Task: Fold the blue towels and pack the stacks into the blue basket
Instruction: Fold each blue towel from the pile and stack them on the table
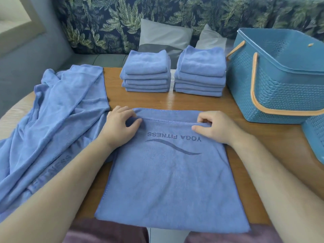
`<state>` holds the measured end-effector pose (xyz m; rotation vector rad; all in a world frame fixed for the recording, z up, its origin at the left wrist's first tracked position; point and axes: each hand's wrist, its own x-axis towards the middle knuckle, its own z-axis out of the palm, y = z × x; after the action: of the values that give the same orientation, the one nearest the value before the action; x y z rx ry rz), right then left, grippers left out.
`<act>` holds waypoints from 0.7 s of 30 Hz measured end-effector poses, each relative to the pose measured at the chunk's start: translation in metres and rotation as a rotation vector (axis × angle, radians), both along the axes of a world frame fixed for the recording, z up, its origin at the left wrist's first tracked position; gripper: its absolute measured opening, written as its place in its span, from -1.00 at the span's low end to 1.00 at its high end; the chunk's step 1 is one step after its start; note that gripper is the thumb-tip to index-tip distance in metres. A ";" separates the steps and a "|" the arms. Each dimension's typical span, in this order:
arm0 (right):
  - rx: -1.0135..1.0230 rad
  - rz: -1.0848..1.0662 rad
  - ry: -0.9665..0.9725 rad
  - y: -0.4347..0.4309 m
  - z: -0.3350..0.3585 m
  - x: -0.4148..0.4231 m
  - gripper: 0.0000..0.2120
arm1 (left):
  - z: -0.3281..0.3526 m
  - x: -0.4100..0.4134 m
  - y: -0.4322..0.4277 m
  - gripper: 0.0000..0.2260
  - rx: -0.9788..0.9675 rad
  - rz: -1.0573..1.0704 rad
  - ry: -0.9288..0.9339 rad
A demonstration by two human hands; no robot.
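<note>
Wood-grain counter (201,102), brown, with a paler section at its left end. Behind it are a dark leaf-print backrest (108,23) and two grey pillows (163,34).

Far side of the counter: two piles of folded blue towels, the left stack (146,74) and the right stack (200,72), side by side with a narrow gap between them.

Right side: the blue basket (284,88), with orange handles, stands just beside the right stack. Part of a second basket (315,134) shows at the frame's right edge.

Left end: a loose heap of unfolded towels (57,109) drapes over the counter.

Front centre: the printed towel (166,181) lies flat, its "YOGA FITNESS" lettering upside down to the camera and its near edge at the counter's front.

Hands: the left hand (119,125) and the right hand (215,127) each pinch the printed towel's far hem between thumb and curled fingers, one near each corner. A strip of a lower layer shows beyond the hem.
</note>
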<state>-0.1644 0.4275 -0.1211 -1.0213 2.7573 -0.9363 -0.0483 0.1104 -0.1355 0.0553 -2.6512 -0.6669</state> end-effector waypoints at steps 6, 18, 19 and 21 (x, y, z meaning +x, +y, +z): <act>-0.224 -0.048 -0.154 0.025 -0.008 0.000 -0.90 | -0.001 0.001 -0.002 -0.83 0.160 0.093 0.050; -0.186 -0.392 -0.061 0.013 -0.018 -0.019 -0.83 | -0.002 -0.019 -0.002 -0.80 0.033 0.350 0.018; -0.143 -0.419 -0.028 0.011 -0.017 -0.020 -0.81 | -0.001 -0.022 -0.002 -0.79 0.043 0.366 0.004; -0.082 -0.458 0.008 0.007 -0.016 -0.022 -0.78 | -0.001 -0.024 0.000 -0.80 0.065 0.386 -0.019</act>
<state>-0.1860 0.4343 -0.1368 -0.3962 3.0423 -1.0981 -0.0726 0.1102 -0.1360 0.5772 -2.5297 -0.6208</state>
